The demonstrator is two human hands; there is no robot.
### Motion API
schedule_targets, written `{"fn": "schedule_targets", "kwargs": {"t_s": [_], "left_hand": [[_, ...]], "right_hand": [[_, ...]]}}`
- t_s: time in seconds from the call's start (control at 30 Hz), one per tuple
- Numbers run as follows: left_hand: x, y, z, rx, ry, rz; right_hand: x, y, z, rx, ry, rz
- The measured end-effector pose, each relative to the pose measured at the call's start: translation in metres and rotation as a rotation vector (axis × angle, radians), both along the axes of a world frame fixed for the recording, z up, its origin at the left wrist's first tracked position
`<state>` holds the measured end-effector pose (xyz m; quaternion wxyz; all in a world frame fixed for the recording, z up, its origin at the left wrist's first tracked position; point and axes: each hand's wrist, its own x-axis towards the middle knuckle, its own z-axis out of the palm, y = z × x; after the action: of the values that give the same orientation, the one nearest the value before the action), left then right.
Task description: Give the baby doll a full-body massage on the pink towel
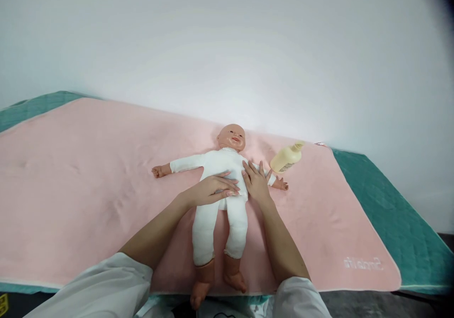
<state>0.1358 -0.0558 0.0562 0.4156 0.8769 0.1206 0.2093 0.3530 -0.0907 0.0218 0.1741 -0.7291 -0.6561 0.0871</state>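
Observation:
A baby doll (222, 163) in a white top and trousers lies face up, head away from me and feet toward me, arms spread wide. My left hand (215, 187) rests flat across its lower belly, fingers stretched to the right. Against the doll's side and upper arm, on the right, my right hand (257, 181) lies with its fingers spread. Neither hand grips anything. Just beyond my right hand stands a pale yellow pump bottle (286, 158), its label partly visible near the base.
A pink mat (106, 181) lies under the doll, with white lettering at its near right corner. Green padding (393, 204) shows beyond the mat at both sides. A white wall (227, 48) rises behind the far edge.

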Motion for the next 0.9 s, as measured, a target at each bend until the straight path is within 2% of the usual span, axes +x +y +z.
{"fn": "schedule_targets", "kwargs": {"t_s": [0.17, 0.4, 0.9], "left_hand": [[-0.003, 0.004, -0.001, 0.096, 0.049, 0.046], [-0.005, 0.017, -0.015, 0.191, 0.072, 0.154], [-0.006, 0.029, -0.030, 0.319, 0.213, 0.651]], "right_hand": [[0.000, 0.000, 0.000, 0.001, -0.014, 0.004], [0.000, 0.000, -0.001, -0.011, -0.021, -0.001], [0.000, -0.001, 0.003, 0.001, 0.020, 0.015]]}}
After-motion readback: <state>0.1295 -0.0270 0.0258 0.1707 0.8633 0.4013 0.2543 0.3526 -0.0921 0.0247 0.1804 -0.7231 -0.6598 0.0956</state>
